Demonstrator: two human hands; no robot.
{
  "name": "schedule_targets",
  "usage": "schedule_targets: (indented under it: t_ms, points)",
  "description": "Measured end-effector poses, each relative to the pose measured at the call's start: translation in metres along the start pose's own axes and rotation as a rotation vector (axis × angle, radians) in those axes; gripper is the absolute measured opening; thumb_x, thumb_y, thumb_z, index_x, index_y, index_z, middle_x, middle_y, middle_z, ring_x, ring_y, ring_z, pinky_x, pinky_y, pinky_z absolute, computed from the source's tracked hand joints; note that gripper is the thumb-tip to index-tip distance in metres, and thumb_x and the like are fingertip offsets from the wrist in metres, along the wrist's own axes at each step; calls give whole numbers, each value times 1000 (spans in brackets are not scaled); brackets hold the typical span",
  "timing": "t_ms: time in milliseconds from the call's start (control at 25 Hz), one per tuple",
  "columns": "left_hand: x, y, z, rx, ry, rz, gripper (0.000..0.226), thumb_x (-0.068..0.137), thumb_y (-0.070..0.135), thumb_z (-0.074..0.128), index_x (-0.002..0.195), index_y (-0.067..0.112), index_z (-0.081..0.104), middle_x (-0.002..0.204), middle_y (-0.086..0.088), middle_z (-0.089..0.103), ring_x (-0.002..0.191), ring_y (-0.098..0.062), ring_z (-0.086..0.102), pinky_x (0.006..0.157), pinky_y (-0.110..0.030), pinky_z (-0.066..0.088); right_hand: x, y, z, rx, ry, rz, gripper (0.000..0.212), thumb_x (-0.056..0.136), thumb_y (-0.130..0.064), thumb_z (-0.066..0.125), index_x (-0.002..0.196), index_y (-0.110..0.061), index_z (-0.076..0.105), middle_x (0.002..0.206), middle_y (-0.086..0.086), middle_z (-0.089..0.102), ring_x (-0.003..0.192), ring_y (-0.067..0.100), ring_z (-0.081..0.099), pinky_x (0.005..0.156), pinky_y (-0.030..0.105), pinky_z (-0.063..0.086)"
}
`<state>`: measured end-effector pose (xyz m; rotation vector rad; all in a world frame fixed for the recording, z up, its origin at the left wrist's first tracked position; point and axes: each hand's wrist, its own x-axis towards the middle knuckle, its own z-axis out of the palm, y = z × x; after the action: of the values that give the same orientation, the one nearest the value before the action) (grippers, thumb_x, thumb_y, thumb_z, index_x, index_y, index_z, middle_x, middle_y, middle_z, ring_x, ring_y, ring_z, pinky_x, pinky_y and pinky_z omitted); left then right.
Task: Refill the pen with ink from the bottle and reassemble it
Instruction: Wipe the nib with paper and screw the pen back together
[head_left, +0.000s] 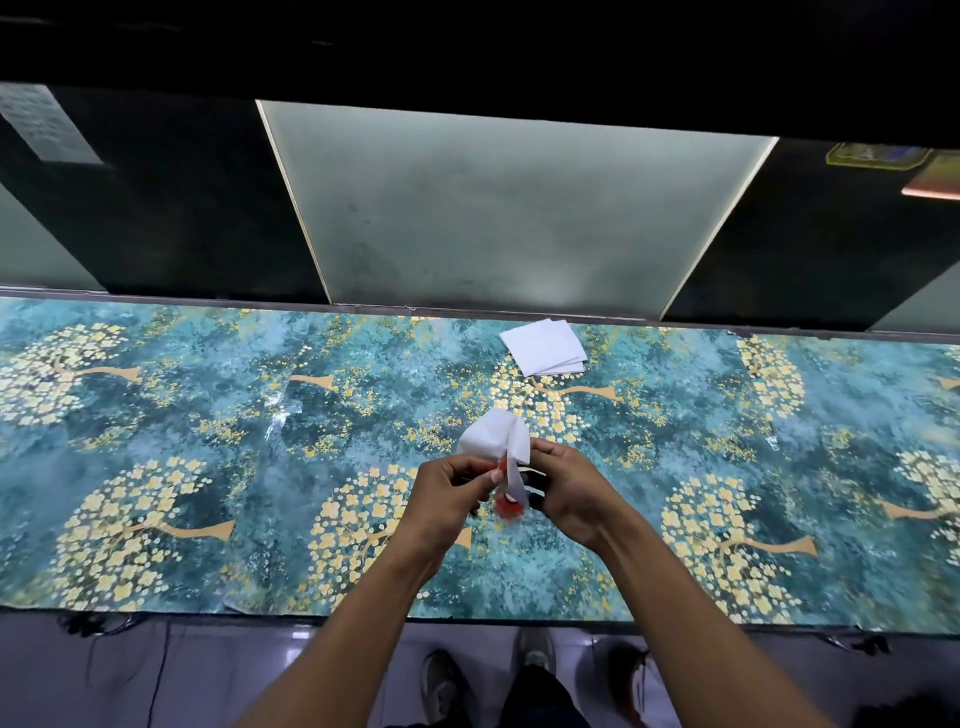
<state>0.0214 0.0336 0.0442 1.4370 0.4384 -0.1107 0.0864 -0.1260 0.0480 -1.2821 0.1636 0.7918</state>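
Note:
Both hands meet above the middle of the table. My left hand (449, 491) pinches a thin dark pen part whose end pokes out near its fingers. My right hand (563, 491) grips a crumpled white tissue (496, 434) that rises above the fingers and hangs down between the hands. Under the tissue's tail sits a small red, round thing (506, 505), blurred; it looks like the ink bottle's top, mostly hidden by the tissue and my right hand.
A small stack of white paper squares (545, 345) lies at the table's far edge, right of centre. The table (208, 415) has a teal cloth with yellow tree prints. A frosted glass panel (493, 208) stands behind it. Shoes show on the floor below.

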Motion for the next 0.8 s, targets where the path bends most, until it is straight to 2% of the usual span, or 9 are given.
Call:
schedule_targets:
  t_ms: [160,280,360,480,560,600,680,720,800]
  points:
    - [-6,7,1,1,-28,29,8,83,9,76,89,9,80,87,-13,77,73,-15,66,63,-30,49,-11,-1,5,152,23,15,17,94,-18,62,96,-2,69,92,15,69,83,28,62,90,44,41]
    - [-8,10,4,12,-26,57,8,82,4,75,89,3,78,85,-14,77,73,-10,69,61,-22,51,-8,0,1,137,56,42,27,99,-17,58,112,4,69,96,17,68,89,30,62,91,46,43]
    - [-7,10,5,29,-13,71,7,82,3,75,88,2,78,85,-14,77,74,-11,70,61,-22,52,-5,-1,-3,93,60,62,26,99,-16,60,114,3,69,99,18,68,95,31,59,89,43,48]
    - [-3,8,7,35,-2,71,6,82,3,76,87,5,78,85,-12,77,78,-14,70,62,-25,54,-2,-10,-11,69,22,87,15,98,-12,59,105,-1,67,96,17,66,83,27,61,68,31,55]
    - [-1,11,10,31,6,61,6,82,4,76,87,6,78,85,-10,77,79,-14,70,60,-25,53,0,-16,-18,71,35,82,15,99,-9,55,90,-3,66,84,14,67,67,21,61,50,25,49]
    - [1,12,12,31,13,56,6,81,4,77,87,6,78,85,-9,77,78,-13,70,58,-23,52,4,-17,-23,65,38,80,17,99,-9,56,87,-4,66,81,14,67,64,21,60,47,24,45]
    - [5,14,17,43,25,55,7,80,6,78,88,6,78,84,-8,77,77,-12,69,56,-20,50,12,-17,-30,1,18,72,13,95,-15,64,94,-3,65,89,21,64,71,25,59,55,27,41]
    - [7,15,20,49,35,56,8,80,7,79,88,6,78,84,-9,77,76,-12,69,57,-21,51,16,-15,-33,-35,-3,66,19,90,-20,70,101,-4,66,93,23,62,76,27,57,60,30,39]
    - [12,14,25,32,63,53,9,78,7,80,87,6,78,86,-11,76,77,-14,68,66,-24,56,24,-21,-39,-73,-15,62,20,89,-19,73,102,-5,70,94,21,64,77,26,56,62,30,42]
